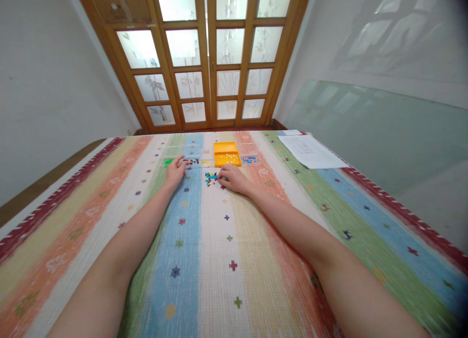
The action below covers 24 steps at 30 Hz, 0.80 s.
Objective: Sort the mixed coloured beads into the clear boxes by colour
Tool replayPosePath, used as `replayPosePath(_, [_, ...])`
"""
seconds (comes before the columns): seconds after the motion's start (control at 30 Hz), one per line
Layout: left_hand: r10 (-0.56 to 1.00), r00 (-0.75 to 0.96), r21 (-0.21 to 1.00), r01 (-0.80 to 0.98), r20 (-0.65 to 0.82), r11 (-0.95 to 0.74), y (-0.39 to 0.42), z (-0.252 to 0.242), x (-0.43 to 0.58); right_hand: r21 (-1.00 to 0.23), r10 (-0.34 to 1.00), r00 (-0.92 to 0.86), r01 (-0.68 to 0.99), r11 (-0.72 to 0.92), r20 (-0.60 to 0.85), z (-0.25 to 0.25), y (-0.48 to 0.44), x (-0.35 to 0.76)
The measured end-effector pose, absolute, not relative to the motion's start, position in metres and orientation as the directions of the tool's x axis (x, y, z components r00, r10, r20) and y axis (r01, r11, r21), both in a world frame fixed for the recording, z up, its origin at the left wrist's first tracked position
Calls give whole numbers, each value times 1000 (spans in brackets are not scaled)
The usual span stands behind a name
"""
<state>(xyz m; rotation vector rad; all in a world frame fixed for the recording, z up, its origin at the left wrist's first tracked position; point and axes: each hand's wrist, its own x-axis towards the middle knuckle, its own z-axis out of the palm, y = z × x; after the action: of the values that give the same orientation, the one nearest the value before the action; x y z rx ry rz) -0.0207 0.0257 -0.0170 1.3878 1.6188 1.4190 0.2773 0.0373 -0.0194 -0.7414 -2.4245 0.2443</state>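
My left hand (176,172) rests at the near edge of a clear box holding small dark red pieces (193,161). Its fingers are stretched out and apart. Green pieces (168,161) lie in a clear box just left of it. My right hand (233,178) bends down at the right side of a loose pile of small mixed pieces (210,178), blue, green and dark. Its fingertips are drawn together, and whatever is between them is too small to make out. Behind it stands an open yellow box (225,147) with white pieces (228,158) inside.
Blue pieces (249,160) sit in a clear box right of the yellow one, and yellow pieces (205,163) lie to its left. Printed paper sheets (310,151) lie at the far right of the striped tablecloth (215,279). Beyond the table are glazed wooden doors (212,67).
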Motion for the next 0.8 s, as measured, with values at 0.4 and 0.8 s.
replayPosePath(0.4, [921, 23, 660, 691, 389, -296, 20, -24, -13, -480, 789, -122, 734, 480, 602, -17, 79, 311])
replayPosePath(0.8, [817, 380, 363, 757, 433, -544, 8, -16, 6, -372, 755, -201, 773, 514, 624, -28, 76, 300])
